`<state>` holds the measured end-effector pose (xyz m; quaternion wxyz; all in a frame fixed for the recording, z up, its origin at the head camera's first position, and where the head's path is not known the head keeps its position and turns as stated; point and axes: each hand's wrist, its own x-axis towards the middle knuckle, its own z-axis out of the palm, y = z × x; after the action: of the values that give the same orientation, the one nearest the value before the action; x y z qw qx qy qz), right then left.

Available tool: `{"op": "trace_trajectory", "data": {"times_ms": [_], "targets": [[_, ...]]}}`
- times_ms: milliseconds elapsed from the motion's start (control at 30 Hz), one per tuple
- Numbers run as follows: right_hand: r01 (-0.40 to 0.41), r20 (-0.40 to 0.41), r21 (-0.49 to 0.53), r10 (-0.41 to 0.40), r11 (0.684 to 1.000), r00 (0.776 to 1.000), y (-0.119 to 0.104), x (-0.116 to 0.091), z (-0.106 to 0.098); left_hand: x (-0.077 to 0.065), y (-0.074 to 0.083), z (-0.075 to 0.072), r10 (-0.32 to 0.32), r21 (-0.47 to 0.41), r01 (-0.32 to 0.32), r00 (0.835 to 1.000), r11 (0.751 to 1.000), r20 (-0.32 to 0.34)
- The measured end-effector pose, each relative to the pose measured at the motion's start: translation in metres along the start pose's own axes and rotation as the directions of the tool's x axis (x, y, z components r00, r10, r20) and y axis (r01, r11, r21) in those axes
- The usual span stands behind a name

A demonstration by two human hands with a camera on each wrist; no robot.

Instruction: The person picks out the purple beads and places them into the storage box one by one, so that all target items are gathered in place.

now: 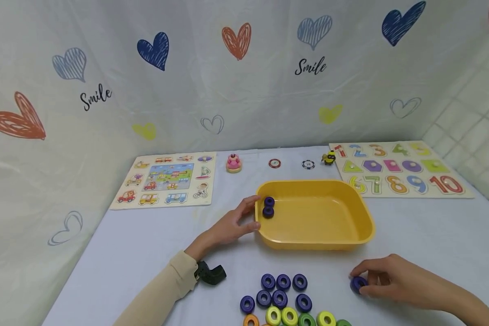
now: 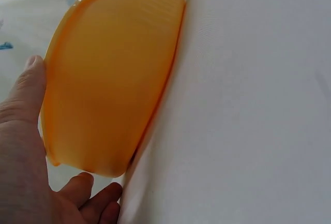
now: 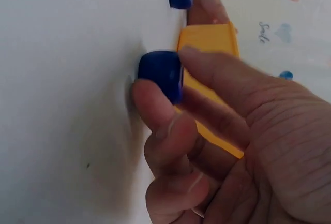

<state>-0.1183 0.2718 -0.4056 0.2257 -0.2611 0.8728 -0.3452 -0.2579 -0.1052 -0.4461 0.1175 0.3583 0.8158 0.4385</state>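
Note:
My right hand point(image 1: 395, 280) pinches a dark purple ring bead point(image 1: 356, 285) between thumb and fingers, low over the table to the right of the other beads. In the right wrist view the bead point(image 3: 159, 71) looks dark blue, with the fingertips on its sides. At the left end of a yellow plastic tray point(image 1: 314, 244), my left hand point(image 1: 234, 222) rests with spread thumb and fingers touching the rim and outer wall. Inside the tray, two purple ring beads point(image 1: 268, 211) lie by that left end.
Several purple beads point(image 1: 280, 299) lie in front of the tray, with yellow beads point(image 1: 289, 315), green beads and orange beads nearer. Behind stand a vehicle puzzle board point(image 1: 205, 199), a pink figurine point(image 1: 233, 163), two chips point(image 1: 275, 163), a bee figure point(image 1: 328, 158) and a number puzzle board point(image 1: 407, 192).

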Motion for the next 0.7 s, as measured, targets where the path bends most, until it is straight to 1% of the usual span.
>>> {"op": "trace_trajectory", "data": {"times_ms": [100,200,333,500,600,700], "targets": [[0.06,0.014,0.069,-0.061,0.996,0.998,0.007,-0.001,0.0,0.0,0.0,0.001,0.002,-0.02,-0.002,1.0,1.0,0.014],[0.093,0.029,0.125,-0.097,0.988,0.995,0.012,-0.001,0.0,0.0,0.001,0.001,0.016,-0.025,-0.015,1.0,1.0,0.02],[0.087,0.052,0.164,-0.097,0.983,0.994,0.016,0.0,-0.001,-0.001,0.002,0.001,0.036,-0.021,-0.036,0.999,0.999,0.021],[0.063,0.072,0.188,-0.077,0.98,0.994,0.014,0.0,-0.004,-0.001,0.001,0.001,0.036,-0.009,-0.036,0.999,0.999,0.023],[0.059,0.084,0.188,-0.076,0.98,0.994,0.008,0.0,-0.009,0.0,0.0,0.002,0.035,-0.009,-0.035,0.999,0.999,0.023],[0.066,0.102,0.193,-0.087,0.979,0.991,-0.004,0.003,-0.017,-0.001,-0.001,0.001,0.031,-0.007,-0.03,0.999,1.0,0.019]]}}
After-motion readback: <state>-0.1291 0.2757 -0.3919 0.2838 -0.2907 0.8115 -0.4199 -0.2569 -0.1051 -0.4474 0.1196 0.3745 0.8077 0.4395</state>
